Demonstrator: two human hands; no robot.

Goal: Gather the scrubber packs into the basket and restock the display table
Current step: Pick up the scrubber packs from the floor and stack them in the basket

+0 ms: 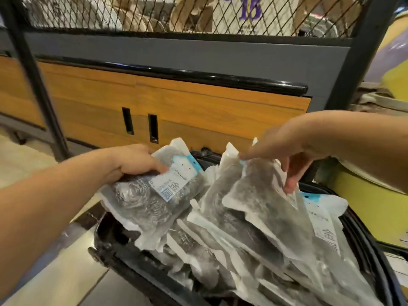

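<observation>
The left hand (134,164) has its grip curled round one scrubber pack (150,202), and the right hand (284,149) pinches a second pack (258,191) by its top, both slanting down into the full basket (106,250) right below.

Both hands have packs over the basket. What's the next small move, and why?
Probably ease the left hand inward and set its pack down on the heap. That pack juts past the basket rim on the left, and the basket is already piled high, so released there it might slide off. The right hand pinches another pack farther right.
</observation>
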